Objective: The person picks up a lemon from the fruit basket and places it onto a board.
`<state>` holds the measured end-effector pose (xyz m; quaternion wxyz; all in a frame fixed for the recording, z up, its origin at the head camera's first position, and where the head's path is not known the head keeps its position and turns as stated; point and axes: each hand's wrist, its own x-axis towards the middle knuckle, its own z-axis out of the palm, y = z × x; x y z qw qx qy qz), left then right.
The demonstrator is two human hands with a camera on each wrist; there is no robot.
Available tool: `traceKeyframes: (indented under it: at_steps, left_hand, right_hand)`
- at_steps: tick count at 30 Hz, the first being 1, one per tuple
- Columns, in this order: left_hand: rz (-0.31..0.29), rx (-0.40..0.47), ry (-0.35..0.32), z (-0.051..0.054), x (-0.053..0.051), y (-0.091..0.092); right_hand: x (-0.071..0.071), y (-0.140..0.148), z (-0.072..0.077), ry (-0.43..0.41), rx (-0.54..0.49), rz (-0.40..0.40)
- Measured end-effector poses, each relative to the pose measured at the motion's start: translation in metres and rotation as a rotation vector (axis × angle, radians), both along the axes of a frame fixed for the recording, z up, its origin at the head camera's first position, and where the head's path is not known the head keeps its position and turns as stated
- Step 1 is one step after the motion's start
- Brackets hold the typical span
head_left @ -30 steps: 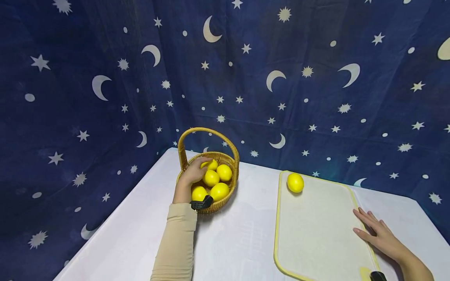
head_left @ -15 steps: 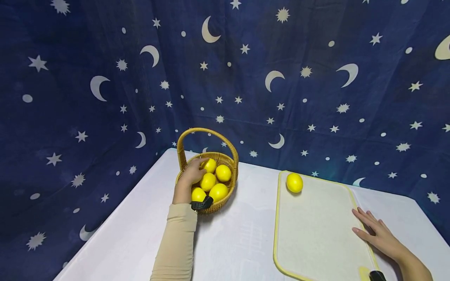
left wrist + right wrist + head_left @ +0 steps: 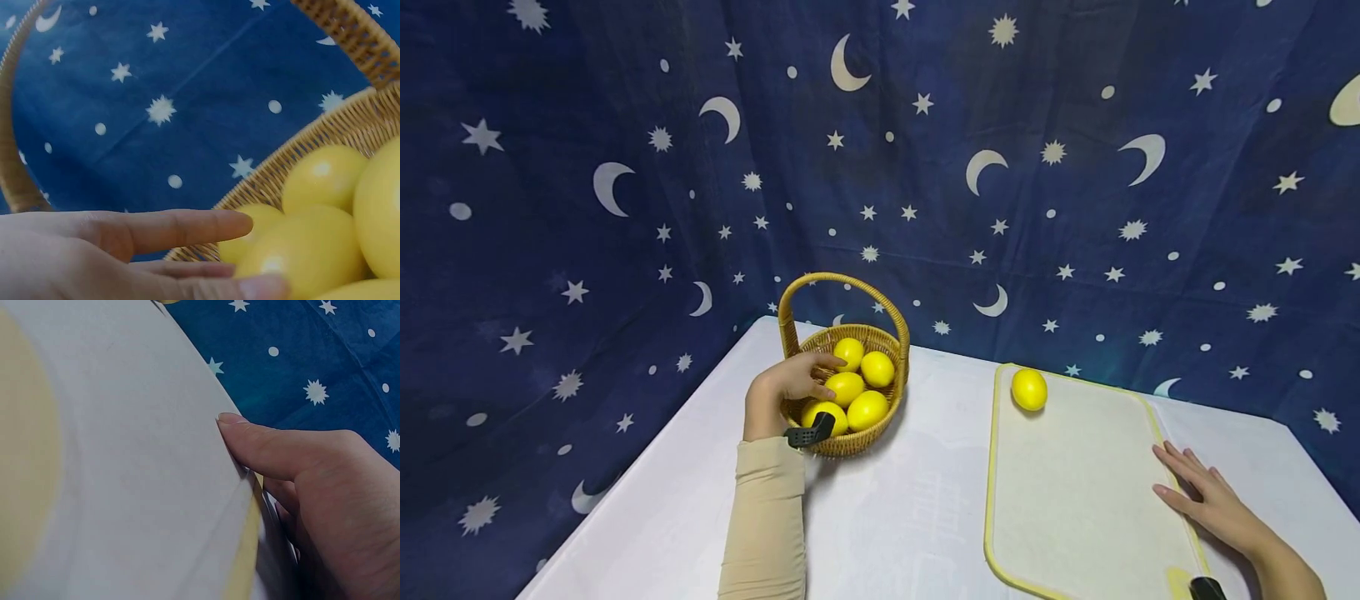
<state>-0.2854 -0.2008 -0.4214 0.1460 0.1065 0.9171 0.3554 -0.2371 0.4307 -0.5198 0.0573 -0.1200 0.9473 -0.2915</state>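
Observation:
Several yellow lemons (image 3: 867, 411) lie in a wicker basket (image 3: 901, 379) with a tall arched handle. My left hand (image 3: 796, 377) reaches over the basket's left side, its fingers extended among the lemons. In the left wrist view, the index finger points along a lemon (image 3: 306, 250) and the thumb lies against or just in front of it; contact is hard to tell. A single lemon (image 3: 1029, 390) sits at the far left corner of a white cutting board (image 3: 1075, 483) with a yellow rim. My right hand (image 3: 1213, 504) rests on that board's right edge, fingers spread.
A white cloth covers the table (image 3: 917, 500). Behind it hangs a dark blue curtain (image 3: 940, 208) with moons and stars. The basket's handle (image 3: 844, 278) arches above the lemons.
My left hand has drawn back to the left, away from the rear lemon. The middle and front-left lemons in the basket have shifted a little. My right hand stays put.

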Motion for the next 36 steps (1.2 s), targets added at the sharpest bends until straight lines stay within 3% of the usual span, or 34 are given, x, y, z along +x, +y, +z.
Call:
traceKeyframes:
  at_steps: [6, 12, 19, 24, 28, 32, 36]
  left_hand:
    - [-0.015, -0.034, 0.023, -0.011, -0.007, 0.002]
    - [-0.038, -0.087, 0.059, -0.016, -0.013, 0.011]
    - [0.028, -0.086, 0.034, -0.013, -0.013, 0.016]
    - [0.060, -0.081, 0.047, 0.002, -0.004, 0.014]
    - [0.043, -0.059, 0.122, 0.021, 0.008, 0.014]
    - [-0.017, -0.018, 0.202, 0.042, 0.020, 0.018]
    - [-0.130, 0.044, 0.226, 0.061, 0.031, 0.030]
  right_hand:
    - [0.003, 0.000, -0.002, 0.017, -0.004, 0.003]
    - [0.004, 0.001, -0.002, 0.079, -0.004, 0.017]
    - [0.003, 0.001, 0.001, 0.053, 0.009, 0.004]
    - [0.003, 0.001, 0.001, 0.047, 0.009, 0.010]
    - [0.003, 0.001, 0.000, 0.050, 0.006, 0.014]
    - [0.003, 0.000, 0.001, 0.055, 0.004, 0.013]
    - [0.003, -0.002, 0.000, 0.060, -0.006, 0.015]
